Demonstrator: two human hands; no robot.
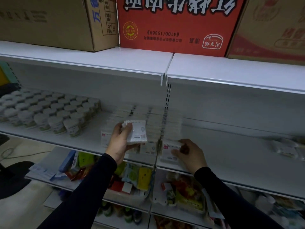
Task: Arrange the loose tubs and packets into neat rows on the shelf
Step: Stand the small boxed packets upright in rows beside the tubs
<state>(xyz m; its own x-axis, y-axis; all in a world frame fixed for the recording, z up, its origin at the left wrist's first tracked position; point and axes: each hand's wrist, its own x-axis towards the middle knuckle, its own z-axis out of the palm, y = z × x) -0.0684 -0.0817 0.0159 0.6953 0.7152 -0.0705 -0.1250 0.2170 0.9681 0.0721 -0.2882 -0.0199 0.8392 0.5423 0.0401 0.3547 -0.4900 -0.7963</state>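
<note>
I take the upright post (167, 98) between the two shelf bays as my landmark. Nearest me, just right of the post's foot, my right hand (189, 154) curls its fingers (184, 142) over the top edge of a front packet (170, 152) standing at the lip of the white shelf (231, 156), thumb against its face. Left of the post, my left hand (119, 142) is raised above the shelf, thumb and fingers closed round a small stack of white packets (137, 132) (their edges show as ridged white lines). Behind that hand and running up to the post stand rows of packets (148, 119), blurred. Further left of the post, the tubs (49, 111) already sit in tight rows toward the back panel. Far right of the post, a loose packet (285, 149) lies smeared by blur. Above the post, a red carton (175, 23) rests on the top shelf between brown cartons (49, 22).
</note>
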